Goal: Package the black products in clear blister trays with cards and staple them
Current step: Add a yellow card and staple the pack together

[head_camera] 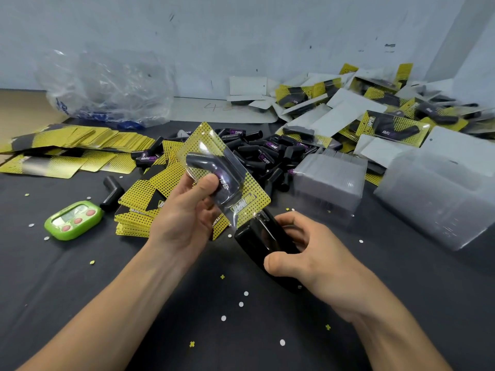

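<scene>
My left hand [187, 210] grips a blister pack [211, 156]: a clear tray over a yellow dotted card with a black bent product inside, tilted, my thumb pressing the bubble. My right hand [316, 253] grips a black stapler [257, 242], and its nose meets the pack's lower corner. Behind lies a heap of loose black products [267, 153]. A stack of yellow cards [139, 207] sits under my left hand. Stacks of clear trays [332, 180] stand at the right.
More yellow cards [67, 145] fan out at the left. A green timer [73, 219] lies at the left front. Finished packs [388, 116] pile up at the back right, a crumpled clear plastic bag [107, 87] at the back left. Paper punch bits dot the black table [80, 290].
</scene>
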